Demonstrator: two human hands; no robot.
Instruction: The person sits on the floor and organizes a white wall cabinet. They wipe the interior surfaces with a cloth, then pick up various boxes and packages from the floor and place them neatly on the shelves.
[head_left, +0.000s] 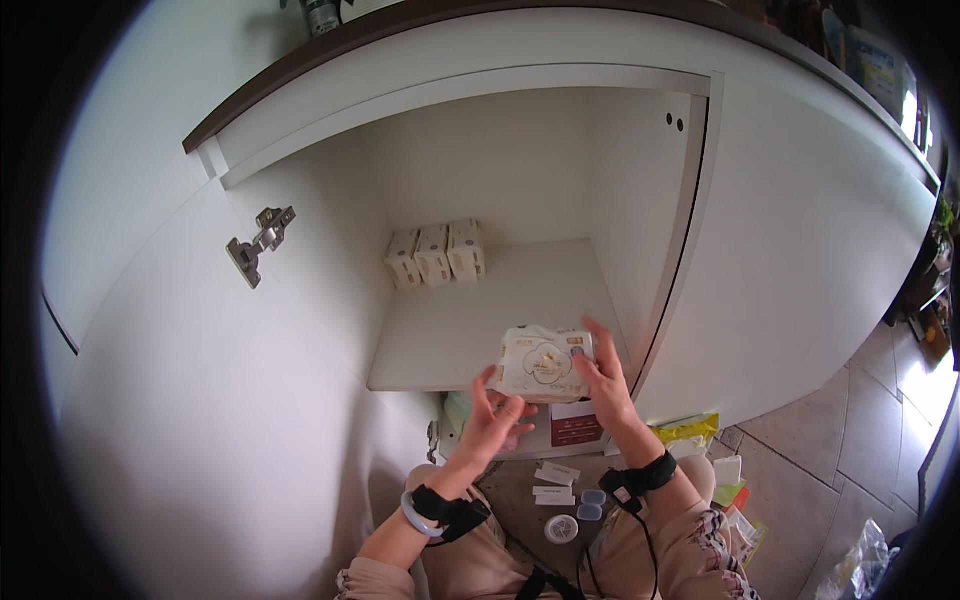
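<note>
A white soft-wrapped pack (543, 363) with a gold crown and flower-shaped outline is held above the front of the cabinet shelf (442, 341). My right hand (607, 379) grips its right side, thumb on the printed face. At the pack's lower left corner is my left hand (495, 424), its fingers apart; whether they touch the wrapper is hard to tell. Three similar white packs (433, 253) stand side by side at the back left of the shelf.
The cabinet door (225, 390) stands open on the left, with a metal hinge (260, 244). Below the shelf is a dark red and white box (576, 426). Small white boxes (555, 484), blue cases (592, 505), a round white item (561, 529) and a yellow packet (686, 431) lie on the floor.
</note>
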